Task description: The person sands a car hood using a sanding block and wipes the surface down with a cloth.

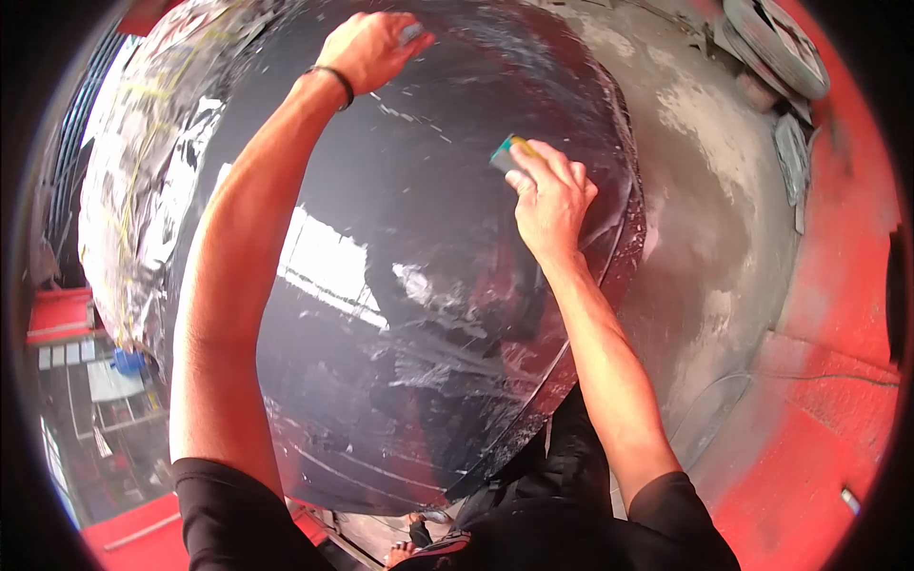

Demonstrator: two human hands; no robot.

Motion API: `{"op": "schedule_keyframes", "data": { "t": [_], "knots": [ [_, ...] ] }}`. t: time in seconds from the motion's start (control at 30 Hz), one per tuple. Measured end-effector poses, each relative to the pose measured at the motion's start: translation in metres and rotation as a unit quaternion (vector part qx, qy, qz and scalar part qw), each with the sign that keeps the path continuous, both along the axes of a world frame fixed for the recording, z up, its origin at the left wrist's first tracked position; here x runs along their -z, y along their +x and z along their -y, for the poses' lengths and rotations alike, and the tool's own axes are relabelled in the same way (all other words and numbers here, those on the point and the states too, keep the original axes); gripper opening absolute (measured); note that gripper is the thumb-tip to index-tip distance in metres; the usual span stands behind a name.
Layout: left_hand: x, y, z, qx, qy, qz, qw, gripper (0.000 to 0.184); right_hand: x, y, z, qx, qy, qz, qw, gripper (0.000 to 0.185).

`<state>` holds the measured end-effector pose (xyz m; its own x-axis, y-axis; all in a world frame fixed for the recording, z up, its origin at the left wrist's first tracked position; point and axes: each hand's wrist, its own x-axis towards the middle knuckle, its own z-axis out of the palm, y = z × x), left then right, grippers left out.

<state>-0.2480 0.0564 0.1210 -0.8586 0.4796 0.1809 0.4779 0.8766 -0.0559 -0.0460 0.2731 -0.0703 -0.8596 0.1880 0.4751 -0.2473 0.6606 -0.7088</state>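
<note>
The right hand (554,202) has its thumb and fingers bent closely around a teal-and-yellow block (503,155), at the dark glossy panel (419,200), between its middle and right edge; firm contact there I cannot tell. The left hand (367,52), near the panel's far edge, curls its fingers nearly closed about a small pale object (411,34), blurred and partly hidden

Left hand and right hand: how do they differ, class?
The left hand reaches farther forward than the right hand. The left hand holds a bluish-grey item; the right hand, a teal-and-yellow block. The left hand wears a dark wristband; the right hand shows none. Both are over the dark panel.
</note>
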Motion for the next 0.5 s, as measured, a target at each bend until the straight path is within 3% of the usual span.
{"op": "schedule_keyframes", "data": {
  "t": [0.03, 0.07, 0.17, 0.2, 0.23, 0.33, 0.37, 0.4, 0.47, 0.5],
  "knots": [
    [-0.02, 0.014, -0.001, -0.02, -0.012, -0.015, 1.0, 0.036, -0.006, 0.0, 0.014, 0.02, -0.001, -0.006, 1.0, 0.034],
    [-0.039, 0.031, 0.001, -0.067, -0.051, -0.002, 0.996, 0.042, -0.01, 0.028, 0.033, -0.032, 0.008, -0.006, 0.999, 0.035],
    [-0.058, 0.051, 0.039, -0.053, -0.056, -0.049, 0.996, 0.043, -0.01, 0.129, 0.093, -0.188, 0.051, -0.011, 0.981, 0.042],
    [-0.075, 0.064, 0.045, -0.098, -0.108, 0.053, 0.988, 0.041, -0.015, 0.122, 0.097, -0.175, 0.065, -0.02, 0.982, 0.041],
    [-0.074, 0.072, 0.066, -0.106, -0.092, 0.01, 0.99, 0.042, -0.023, 0.1, 0.1, -0.162, 0.078, -0.029, 0.983, 0.041],
    [-0.041, 0.111, 0.14, -0.125, -0.024, -0.117, 0.985, 0.047, -0.034, 0.01, 0.102, -0.119, 0.135, -0.083, 0.98, 0.03],
    [-0.027, 0.139, 0.157, -0.168, -0.008, -0.107, 0.98, 0.049, -0.035, -0.004, 0.108, -0.106, 0.12, -0.065, 0.985, 0.028],
    [-0.015, 0.164, 0.178, -0.226, -0.029, -0.051, 0.972, 0.053, -0.033, 0.0, 0.116, -0.085, 0.086, -0.066, 0.991, 0.028],
    [0.041, 0.21, 0.237, -0.21, -0.009, -0.109, 0.972, 0.041, -0.032, 0.031, 0.132, -0.078, 0.063, -0.062, 0.993, 0.029],
    [0.053, 0.24, 0.242, -0.271, -0.002, -0.076, 0.96, 0.04, -0.032, 0.066, 0.135, -0.094, 0.075, -0.059, 0.991, 0.03]
  ]
}}
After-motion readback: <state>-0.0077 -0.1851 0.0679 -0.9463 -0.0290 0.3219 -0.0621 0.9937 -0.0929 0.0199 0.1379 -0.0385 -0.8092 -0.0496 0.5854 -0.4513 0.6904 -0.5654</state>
